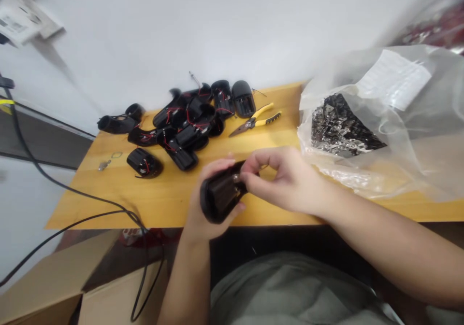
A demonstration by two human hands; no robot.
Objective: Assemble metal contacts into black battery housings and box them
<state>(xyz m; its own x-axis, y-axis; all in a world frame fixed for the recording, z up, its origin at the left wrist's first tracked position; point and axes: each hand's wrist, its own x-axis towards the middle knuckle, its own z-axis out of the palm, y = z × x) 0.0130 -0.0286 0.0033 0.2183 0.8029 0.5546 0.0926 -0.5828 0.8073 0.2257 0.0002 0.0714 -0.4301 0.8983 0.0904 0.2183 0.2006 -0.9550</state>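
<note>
Beyond your left hand, the heap of wired black housings blocks you from the wall. Leftward, you can pass over bare tabletop up to a lone housing and black cables. Your gap between long-nose pliers and plastic bag is narrow.

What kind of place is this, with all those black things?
Probably a workshop or small factory. The left hand grips a rounded black plastic casing, and many similar black casings lie on the yellow table near pointed pliers with yellow-and-black handles.
</note>
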